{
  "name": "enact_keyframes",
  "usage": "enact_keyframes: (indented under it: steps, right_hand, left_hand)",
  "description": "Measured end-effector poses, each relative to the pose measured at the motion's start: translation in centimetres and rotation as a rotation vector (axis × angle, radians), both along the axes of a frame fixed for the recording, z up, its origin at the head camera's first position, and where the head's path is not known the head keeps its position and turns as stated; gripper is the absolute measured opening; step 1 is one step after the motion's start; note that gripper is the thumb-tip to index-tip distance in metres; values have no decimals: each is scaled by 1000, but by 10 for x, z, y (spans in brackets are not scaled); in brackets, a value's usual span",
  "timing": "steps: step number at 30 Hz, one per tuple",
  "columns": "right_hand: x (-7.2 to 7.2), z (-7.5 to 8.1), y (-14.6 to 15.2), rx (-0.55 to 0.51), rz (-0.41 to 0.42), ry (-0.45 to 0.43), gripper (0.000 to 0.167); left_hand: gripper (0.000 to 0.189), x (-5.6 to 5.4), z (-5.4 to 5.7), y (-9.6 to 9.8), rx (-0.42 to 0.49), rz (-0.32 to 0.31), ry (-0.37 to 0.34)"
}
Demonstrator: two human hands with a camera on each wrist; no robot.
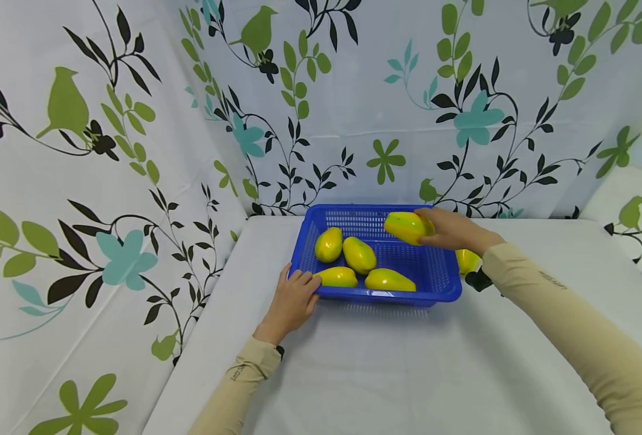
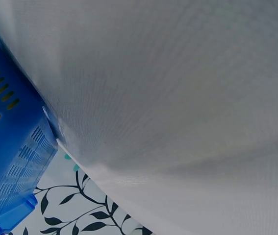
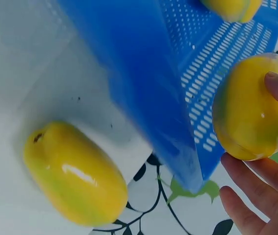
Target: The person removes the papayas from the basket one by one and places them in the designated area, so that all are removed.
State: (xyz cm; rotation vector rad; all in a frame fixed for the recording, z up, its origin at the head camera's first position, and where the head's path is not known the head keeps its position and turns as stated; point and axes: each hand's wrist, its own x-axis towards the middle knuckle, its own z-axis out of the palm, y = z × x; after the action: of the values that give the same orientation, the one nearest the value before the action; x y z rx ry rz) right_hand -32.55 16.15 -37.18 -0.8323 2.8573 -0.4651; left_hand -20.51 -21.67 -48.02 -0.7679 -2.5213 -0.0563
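A blue plastic basket (image 1: 389, 295) with slotted walls stands on the table. My left hand (image 1: 291, 299) grips its rim at the near left corner. In the left wrist view the hand is out of sight, and only the outer wall of the basket shows. Above the basket's right side, my right hand (image 1: 453, 231) holds a yellow-green mango (image 1: 405, 227) between thumb and fingers. Several similar mangoes, among them an upright-lying mango (image 1: 359, 255), lie in the left and front of the basket. Outside it, right of the basket, another mango (image 3: 75, 174) rests on the table, partly hidden by my right arm in the head view.
A white cloth (image 1: 375, 362) covers the table. Behind and to the left hangs a white curtain (image 1: 343, 133) printed with leaves, birds and flowers. A small black object (image 1: 479, 280) shows under the right wrist.
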Motion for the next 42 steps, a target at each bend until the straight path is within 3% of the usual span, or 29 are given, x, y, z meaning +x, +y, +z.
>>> enact_keyframes:
  steps: [15, 27, 42]
  right_hand:
    - [13, 15, 41, -94, -44, 68, 71]
    - [18, 8, 72, -116, -82, 59, 71]
    - [24, -17, 116, -91, -217, 52, 77]
  left_hand:
    - [14, 0, 0, 2, -4, 0, 8]
    - [16, 1, 1, 2, 0, -1, -2]
    - [16, 0, 1, 2, -5, -6, 11]
